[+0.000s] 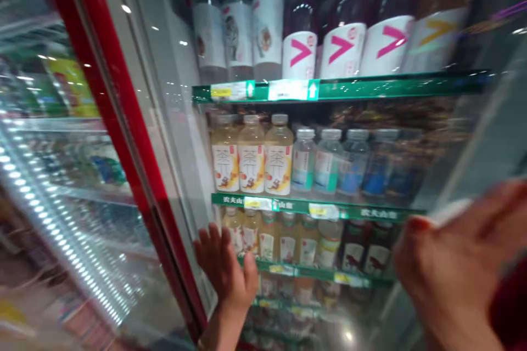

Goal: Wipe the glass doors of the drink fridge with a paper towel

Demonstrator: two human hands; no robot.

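Note:
In front of the lower shelves of a drinks cooler, my left hand [230, 269] is raised with its fingers apart and nothing in it. Bottles with white labels [267, 238] stand behind that hand, lower in the cooler. My right hand [444, 269] is at the right edge, beside the cooler's grey frame [465, 126]. Its fingers are bent and blurred, and a white patch shows behind it; I cannot make out whether it grips anything. Tea bottles [278, 159] and clear blue-labelled bottles [352, 167] line the middle shelf.
Tall bottles with pink V labels [341, 52] fill the top shelf, behind a green price strip [349, 88]. A red upright [123, 126] crosses the left side. Beyond it are another lit cooler's shelves [61, 123]. Light reflections lie over the view.

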